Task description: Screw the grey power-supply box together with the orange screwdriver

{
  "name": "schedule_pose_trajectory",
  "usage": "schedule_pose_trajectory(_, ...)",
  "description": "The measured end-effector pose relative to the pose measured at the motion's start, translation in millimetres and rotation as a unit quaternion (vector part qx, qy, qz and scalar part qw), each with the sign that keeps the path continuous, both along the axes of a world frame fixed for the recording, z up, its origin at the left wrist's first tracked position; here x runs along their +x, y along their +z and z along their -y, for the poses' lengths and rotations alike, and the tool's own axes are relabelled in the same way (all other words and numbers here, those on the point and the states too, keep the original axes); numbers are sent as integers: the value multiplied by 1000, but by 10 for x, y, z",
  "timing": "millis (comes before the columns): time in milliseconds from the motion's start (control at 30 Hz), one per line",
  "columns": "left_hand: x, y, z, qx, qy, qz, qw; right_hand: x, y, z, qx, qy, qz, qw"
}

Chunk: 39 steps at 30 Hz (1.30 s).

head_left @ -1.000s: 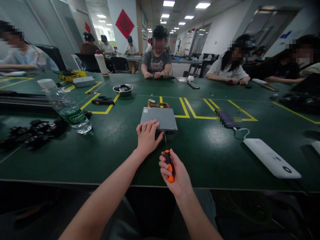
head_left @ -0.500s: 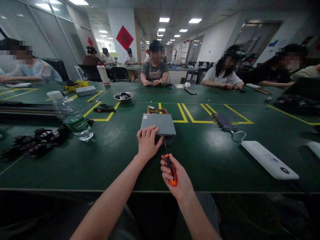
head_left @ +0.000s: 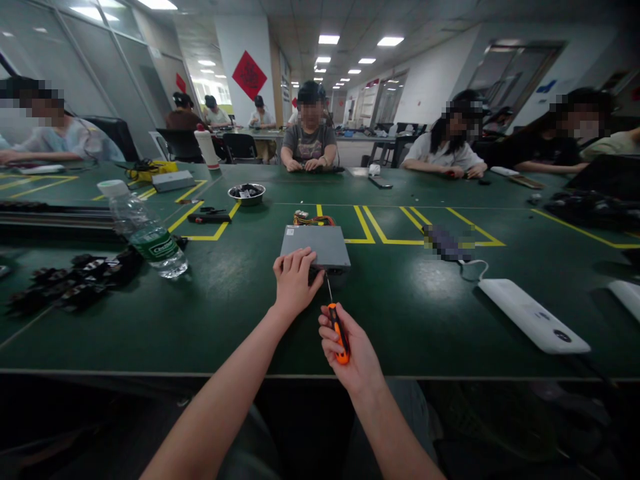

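A grey computer power supply (head_left: 325, 243) lies flat on the green table, its bundle of coloured wires (head_left: 314, 219) at the far side. My left hand (head_left: 294, 280) grips its near left edge, fingers over the top and thumb by the front face. In my right hand (head_left: 350, 340) is a screwdriver (head_left: 339, 333) with an orange and black handle, fingers closed round it. The shaft points up and away, its tip at the near face of the power supply beside my left thumb. What the tip touches is too small to tell.
Left of the power supply lean a tilted water bottle (head_left: 150, 233) and black parts (head_left: 83, 277). Beyond are a metal bowl (head_left: 247, 193) with dark pieces and a black tool (head_left: 210, 217). On the right lies a white power bank (head_left: 533, 317), cabled to a phone (head_left: 445, 241). Several people sit around.
The view has shifted slightly. The screwdriver handle has turned a little in my right hand and stands more upright. My left hand keeps its place on the power supply.
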<state>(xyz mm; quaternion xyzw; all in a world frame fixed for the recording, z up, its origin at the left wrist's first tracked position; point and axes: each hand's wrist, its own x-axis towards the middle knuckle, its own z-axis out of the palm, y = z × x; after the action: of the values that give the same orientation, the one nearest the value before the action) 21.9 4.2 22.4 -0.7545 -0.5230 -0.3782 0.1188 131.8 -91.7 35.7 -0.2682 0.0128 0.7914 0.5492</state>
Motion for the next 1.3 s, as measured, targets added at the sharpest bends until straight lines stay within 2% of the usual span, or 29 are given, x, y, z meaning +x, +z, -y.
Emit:
schedule_pose_trajectory(100,1,6,3,-2,0,1,1000,10,13,-3,-27,-17,0,999)
schedule_pose_trajectory(233,3,11,1,-4,2,3,1000,36,14,4,-48,13,-84,995)
schedule_pose_trajectory(300,2,10,-1,-3,1,3,1000,41,-3,9,-42,22,-95,994)
schedule_pose_trajectory(600,2,-6,-15,2,-2,6,1000,1,-111,-16,-20,-16,-15,1000)
schedule_pose_trajectory(733,6,-11,-28,4,-4,9,1000,15,-107,-20,-24,7,-24,999)
schedule_pose_trajectory(867,7,-16,-43,6,-4,5,1000,31,-112,-33,4,36,-17,999)
schedule_pose_trajectory(1033,3,-19,-46,12,-1,0,1000,37,-142,-47,22,15,25,999)
schedule_pose_trajectory(1300,3,-25,-50,7,-6,3,1000,287,-162,50,50,-11,59,997)
